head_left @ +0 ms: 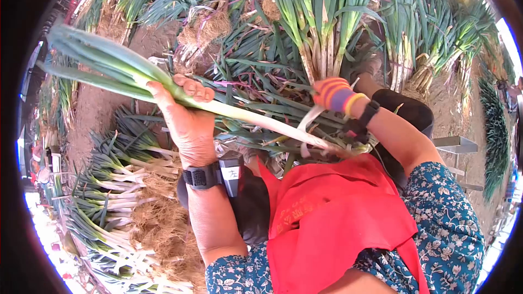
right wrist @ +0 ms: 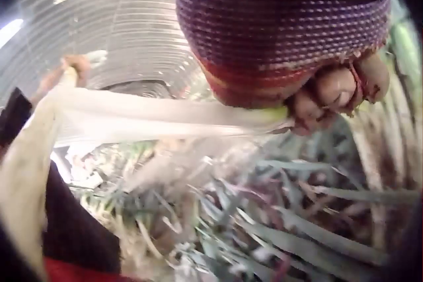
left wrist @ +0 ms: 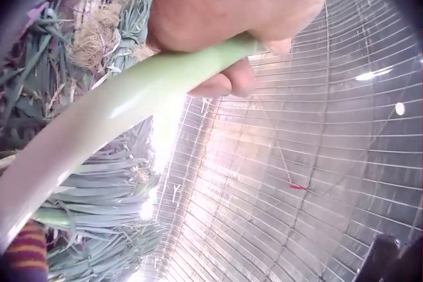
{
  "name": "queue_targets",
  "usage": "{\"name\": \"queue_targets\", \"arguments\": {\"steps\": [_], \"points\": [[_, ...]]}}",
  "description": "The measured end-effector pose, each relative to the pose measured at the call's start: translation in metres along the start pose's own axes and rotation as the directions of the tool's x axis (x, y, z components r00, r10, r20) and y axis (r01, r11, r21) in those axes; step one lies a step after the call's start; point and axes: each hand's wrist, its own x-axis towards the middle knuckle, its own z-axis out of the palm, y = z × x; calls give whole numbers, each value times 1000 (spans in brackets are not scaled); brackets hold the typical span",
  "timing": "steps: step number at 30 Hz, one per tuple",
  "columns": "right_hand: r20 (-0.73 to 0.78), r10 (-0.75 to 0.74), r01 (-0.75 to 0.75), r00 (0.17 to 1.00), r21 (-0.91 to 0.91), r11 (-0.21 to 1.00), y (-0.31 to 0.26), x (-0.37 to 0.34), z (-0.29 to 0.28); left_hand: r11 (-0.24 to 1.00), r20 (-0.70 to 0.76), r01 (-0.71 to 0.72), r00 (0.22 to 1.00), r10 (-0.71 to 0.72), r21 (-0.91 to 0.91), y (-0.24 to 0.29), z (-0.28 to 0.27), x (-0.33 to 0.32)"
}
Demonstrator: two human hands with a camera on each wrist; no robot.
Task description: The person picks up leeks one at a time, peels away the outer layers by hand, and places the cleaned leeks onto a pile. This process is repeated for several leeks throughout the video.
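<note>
A long green onion (head_left: pixel 261 121) slants across the head view, its dark green leaves at upper left and its pale root end over the red apron (head_left: pixel 338 201). My bare left hand (head_left: pixel 188 120) grips it where green turns to white, with fingers wrapped around the stalk (left wrist: pixel 125 100). On my right hand (head_left: pixel 339 96) is a striped glove with bare fingertips. Those fingertips (right wrist: pixel 334 90) pinch a whitish strip of outer skin (right wrist: pixel 178 118), stretched between the right hand and the stalk's lower part.
A tall bundle of green onions (head_left: pixel 327 16) stands just ahead of the right hand. Loose green leaves (head_left: pixel 256 57) litter the ground in front. Rooted green onions (head_left: pixel 117 196) lie in rows at left, and a metal stand (head_left: pixel 457 144) is at right.
</note>
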Motion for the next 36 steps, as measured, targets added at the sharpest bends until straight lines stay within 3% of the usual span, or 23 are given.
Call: {"name": "queue_targets", "arguments": {"steps": [2, 4, 5, 7, 9, 10, 11, 12, 14, 16, 17, 19, 20, 21, 22, 24, 25, 28, 29, 30, 32, 33, 36], "points": [[147, 18, 6, 989, -160, 987, 56, -40, 33, 998, -53, -64, 997, 64, 9, 7, -2, -3], [384, 116, 13, 916, -319, 948, 128, -90, 89, 989, -20, -148, 989, 149, 27, 16, -5, -7], [382, 127, 0, 915, -316, 949, 161, -113, 113, 990, -25, -138, 990, 138, 27, 22, -10, -6], [478, -6, 122, 878, -213, 969, 207, -144, 139, 981, -35, -194, 980, 194, 21, 25, -18, -5], [344, 224, -171, 912, -178, 969, 133, -117, 48, 982, -7, -187, 982, 187, 7, 29, -31, -3], [268, 332, -307, 904, -132, 942, 91, -103, -3, 973, -79, -222, 971, 227, 70, 27, -30, -1], [155, 196, -230, 968, 247, 941, 67, -97, -28, 973, -98, -222, 969, 227, 58, 26, -30, -1], [37, 53, -64, 998, 573, 817, 42, -92, -54, 974, -116, -223, 967, 227, 47, 25, -30, -1], [-252, -201, 309, 947, 525, 793, 0, -84, -64, 976, -53, -217, 975, 216, -24, 26, -30, 0], [-86, -327, 297, 941, 672, 678, -32, -79, -63, 977, -32, -213, 977, 212, -25, 20, -17, -4], [-88, -326, 298, 941, 671, 678, -40, -77, -61, 983, 31, -175, 984, 174, 47, 11, -5, -10], [-390, -228, 421, 892, 537, 731, -55, -72, -53, 981, 114, -27, 993, 5, 191, -13, 13, -32], [-173, -155, 232, 973, 697, 679, -68, -70, -68, 960, 141, 82, 982, -123, 267, -24, 18, -43], [-231, -168, 284, 958, 722, 631, -71, -68, -68, 921, 96, 110, 983, -156, 373, -40, 21, -51], [-289, -173, 334, 942, 739, 585, -73, -65, -68, 959, 145, 150, 971, -188, 240, -52, 24, -57], [-382, -195, 421, 903, 702, 574, -72, -62, -59, 962, 152, 181, 965, -214, 206, -58, 24, -59], [-461, -222, 499, 859, 659, 562, -70, -63, -56, 963, 155, 181, 965, -213, 197, -59, 26, -59], [-489, -103, 419, 866, 597, 684, -73, -73, -64, 968, 166, 120, 973, -159, 222, -56, 29, -61], [-637, -165, 478, 753, 356, 803, -75, -74, -68, 964, 152, 93, 979, -133, 247, -56, 29, -63], [-640, -165, 481, 751, 357, 801, -77, -74, -71, 959, 143, 68, 984, -110, 275, -57, 30, -65], [-731, -235, 482, 641, 145, 864, -78, -74, -74, 961, 157, 49, 983, -94, 272, -59, 31, -68], [-743, -243, 509, 624, 150, 848, -77, -72, -74, 955, 129, 28, 989, -69, 294, -59, 32, -71], [-644, -300, 520, 704, 179, 835, -76, -74, -80, 951, 77, -9, 997, -15, 308, -60, 34, -76]]}}
